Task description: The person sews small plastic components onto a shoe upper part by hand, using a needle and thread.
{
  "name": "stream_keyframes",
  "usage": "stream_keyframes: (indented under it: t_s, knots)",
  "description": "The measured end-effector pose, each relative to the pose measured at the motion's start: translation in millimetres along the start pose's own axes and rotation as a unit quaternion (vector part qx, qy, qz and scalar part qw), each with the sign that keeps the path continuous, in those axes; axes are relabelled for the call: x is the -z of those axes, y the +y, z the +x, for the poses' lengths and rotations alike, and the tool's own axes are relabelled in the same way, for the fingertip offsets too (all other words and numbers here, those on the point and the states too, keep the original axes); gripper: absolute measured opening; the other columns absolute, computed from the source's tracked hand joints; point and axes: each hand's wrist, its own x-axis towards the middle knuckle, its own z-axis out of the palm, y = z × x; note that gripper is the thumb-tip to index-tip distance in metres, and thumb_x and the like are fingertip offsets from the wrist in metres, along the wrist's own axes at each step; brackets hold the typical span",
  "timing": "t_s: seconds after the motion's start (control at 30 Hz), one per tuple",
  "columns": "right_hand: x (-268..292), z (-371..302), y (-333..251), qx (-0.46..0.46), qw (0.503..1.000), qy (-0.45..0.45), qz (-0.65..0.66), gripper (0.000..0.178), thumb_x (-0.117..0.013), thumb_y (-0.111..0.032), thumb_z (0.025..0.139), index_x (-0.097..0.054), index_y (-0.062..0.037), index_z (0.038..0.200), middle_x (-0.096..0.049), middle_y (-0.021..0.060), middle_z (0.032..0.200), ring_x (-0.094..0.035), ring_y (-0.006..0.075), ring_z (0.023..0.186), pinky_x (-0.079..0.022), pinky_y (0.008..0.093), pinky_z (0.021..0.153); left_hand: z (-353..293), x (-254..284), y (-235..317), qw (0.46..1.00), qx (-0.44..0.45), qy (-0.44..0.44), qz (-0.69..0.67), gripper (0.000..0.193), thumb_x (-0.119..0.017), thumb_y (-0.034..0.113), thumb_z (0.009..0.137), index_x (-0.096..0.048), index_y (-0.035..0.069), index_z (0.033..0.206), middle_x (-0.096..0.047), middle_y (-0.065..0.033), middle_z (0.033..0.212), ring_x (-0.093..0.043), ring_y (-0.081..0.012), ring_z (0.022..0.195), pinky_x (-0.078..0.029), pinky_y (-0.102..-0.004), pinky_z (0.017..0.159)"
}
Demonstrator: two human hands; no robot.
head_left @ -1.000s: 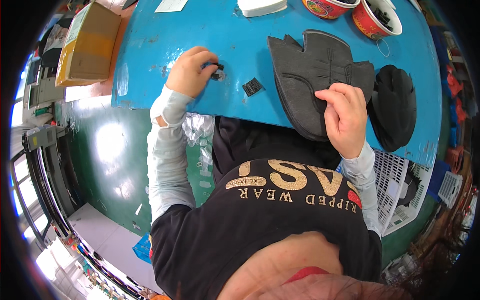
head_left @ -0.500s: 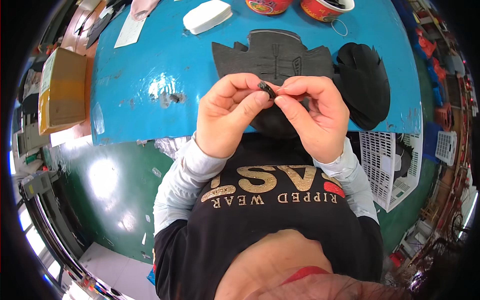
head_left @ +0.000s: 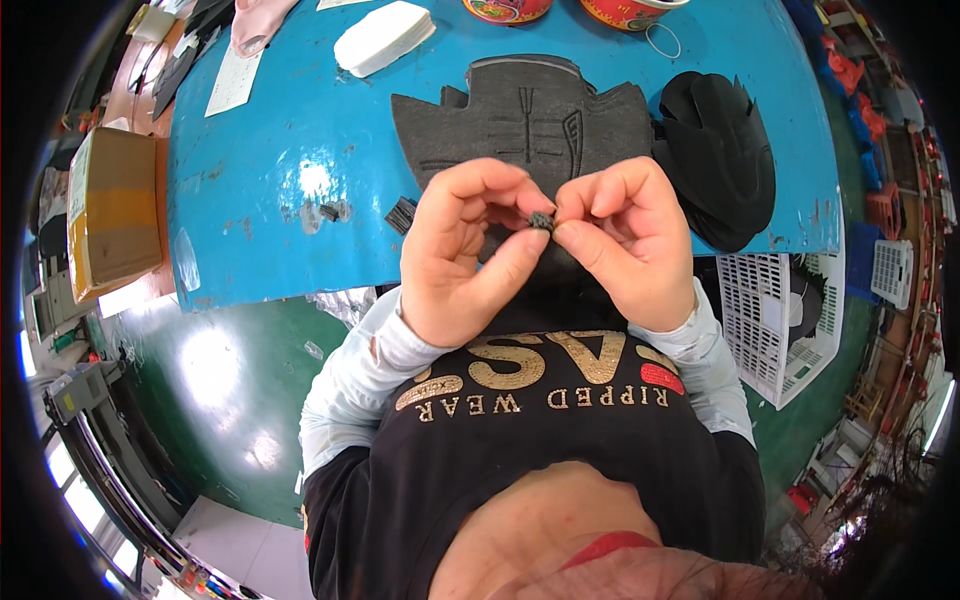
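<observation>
A small dark piece (head_left: pixel 541 221) is sitting between the fingertips of the person's two hands, showing above the middle of the near edge of the blue bench (head_left: pixel 270 150), just in front of the chest. The left hand (head_left: pixel 462 250) is gripping it firmly, its thumb slanting up from below and its forefinger arching over to meet it. The right hand (head_left: pixel 628 245) is mirroring that pose, pinching the right end of the piece between thumb and fingertip, the other fingers curling inward. Both wrists are bending toward each other, the forearms coming up in pale sleeves (head_left: pixel 355 375).

From here I am seeing the hands covering the near part of a black panel (head_left: pixel 530 125), which is lying flat behind them. A black ribbed scrap (head_left: pixel 401 214) is lying close by the left hand, toward the near edge. Black rounded pieces (head_left: pixel 715 160) are lying in a pile near the right near corner. Along the far edge, a white stack (head_left: pixel 385 38) and two red tubs (head_left: pixel 625 12) are standing well clear of the hands. A cardboard box (head_left: pixel 115 215) is standing beyond the left edge, and a white crate (head_left: pixel 755 325) is standing below the right near corner.
</observation>
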Motion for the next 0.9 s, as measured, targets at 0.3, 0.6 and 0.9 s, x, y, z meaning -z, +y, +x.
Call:
stream_keyframes:
  t_s: [0.3,0.6,0.9]
  knots:
    - [9,-2,-10,-0.138,0.985,-0.052,0.09,0.034,-0.062,0.01,0.087,-0.038,-0.0085,0.102,-0.058,0.0067,0.099,-0.055,0.0083,0.089,-0.046,0.0233,0.079,21,18,2,0.953,-0.162,-0.131,0.222,0.028,-0.081,-0.002,0.071,-0.07,0.002,0.097,-0.068,-0.0099,0.087,-0.066,-0.0252,0.08,-0.052,-0.0342,0.073]
    - [33,24,4,0.096,0.929,0.056,-0.353,0.026,-0.069,0.006,0.084,-0.047,-0.0027,0.097,-0.065,0.0074,0.088,-0.063,0.0114,0.078,-0.051,0.0247,0.072,32,46,7,0.812,-0.232,-0.038,0.534,0.027,-0.077,-0.002,0.066,-0.065,0.006,0.089,-0.065,-0.0056,0.084,-0.063,-0.0278,0.085,-0.048,-0.0416,0.083]
    - [39,51,3,0.102,0.878,0.005,-0.468,0.023,-0.071,0.003,0.081,-0.055,-0.0028,0.095,-0.065,0.0056,0.083,-0.067,0.0153,0.071,-0.054,0.0268,0.064,21,39,6,0.804,-0.192,-0.042,0.561,0.03,-0.075,-0.001,0.067,-0.065,0.007,0.094,-0.064,-0.0049,0.083,-0.062,-0.0266,0.084,-0.046,-0.0399,0.081]
